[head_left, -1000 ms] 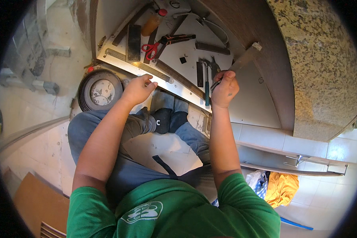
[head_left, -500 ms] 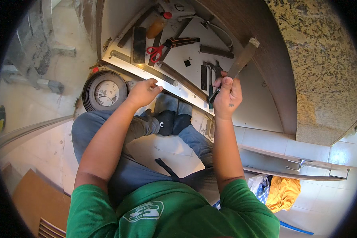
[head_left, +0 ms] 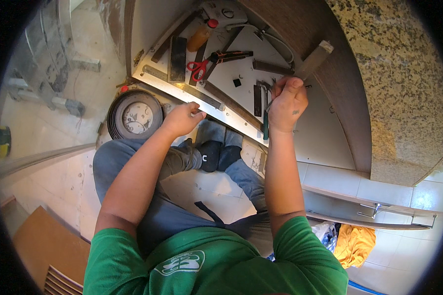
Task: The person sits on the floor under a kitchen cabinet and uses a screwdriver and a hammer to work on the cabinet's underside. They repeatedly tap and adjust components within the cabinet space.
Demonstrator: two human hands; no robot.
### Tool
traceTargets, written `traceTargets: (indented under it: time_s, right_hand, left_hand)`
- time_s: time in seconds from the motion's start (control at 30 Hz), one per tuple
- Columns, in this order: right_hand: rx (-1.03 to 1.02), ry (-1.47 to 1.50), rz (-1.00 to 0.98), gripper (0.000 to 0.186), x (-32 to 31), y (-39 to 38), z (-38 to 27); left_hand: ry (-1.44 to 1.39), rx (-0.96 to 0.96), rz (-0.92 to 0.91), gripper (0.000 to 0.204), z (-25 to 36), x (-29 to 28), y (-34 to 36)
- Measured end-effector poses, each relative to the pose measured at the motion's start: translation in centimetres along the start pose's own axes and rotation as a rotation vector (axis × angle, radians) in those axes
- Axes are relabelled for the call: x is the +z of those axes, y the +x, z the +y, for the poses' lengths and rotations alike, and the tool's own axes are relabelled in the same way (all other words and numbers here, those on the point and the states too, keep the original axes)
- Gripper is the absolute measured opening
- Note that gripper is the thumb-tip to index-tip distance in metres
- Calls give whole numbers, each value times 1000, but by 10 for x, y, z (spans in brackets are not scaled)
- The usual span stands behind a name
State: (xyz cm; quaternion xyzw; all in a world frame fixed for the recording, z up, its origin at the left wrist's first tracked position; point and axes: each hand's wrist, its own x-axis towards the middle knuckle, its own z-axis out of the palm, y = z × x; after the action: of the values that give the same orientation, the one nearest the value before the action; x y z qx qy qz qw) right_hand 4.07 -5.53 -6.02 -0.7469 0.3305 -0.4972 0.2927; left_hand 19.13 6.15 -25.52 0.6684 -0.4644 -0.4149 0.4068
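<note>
My right hand (head_left: 288, 105) is closed around a short brown strip (head_left: 316, 61) with a pale end, which looks like wood. The strip sticks up and to the right from the fist, over the cabinet floor. Beside that hand, partly hidden by it, lies a tool with a green handle (head_left: 266, 124). My left hand (head_left: 183, 119) is near the cabinet's front edge, its thumb and fingers drawn together. Whether anything small is pinched there is not visible. A flat metal ruler (head_left: 202, 95) lies on the cabinet floor just beyond it.
Inside the cabinet (head_left: 320, 132) lie red-handled scissors (head_left: 198, 69), an orange-and-black cutter (head_left: 231, 56), a dark block (head_left: 177, 60), a bottle (head_left: 200, 37) and several brown strips. A coil of edging band (head_left: 114, 115) sits at left. The granite slab (head_left: 394, 88) overhangs at right.
My right hand has risen slightly to the right with the strip, its back turned more toward view. My left hand shows little change. The whole view has shifted slightly.
</note>
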Motion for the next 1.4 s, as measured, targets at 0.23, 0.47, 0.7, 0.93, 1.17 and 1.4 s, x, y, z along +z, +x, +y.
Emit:
traceTargets:
  time_s: [0.23,0.47,0.7,0.93,1.17,1.4]
  right_hand:
    - [-51,-75,67,50,17,5,0]
    - [-3,9,55,44,24,1,-3]
    - [-47,-94,27,47,33,11,-7]
    - [148,-46,61,46,25,0,-14]
    - [-9,-51,18,44,43,11,-18]
    - [74,39,48,44,32,0,-13]
  left_hand:
    - [5,5,-21,56,2,-2,-3]
    - [-65,-14,-18,56,1,-3,-2]
    - [19,-7,-25,57,2,-1,-2]
    - [-25,-4,-11,56,3,-3,-2]
    - [38,12,-24,57,5,-2,-3]
    - [-2,44,36,58,7,-3,-4]
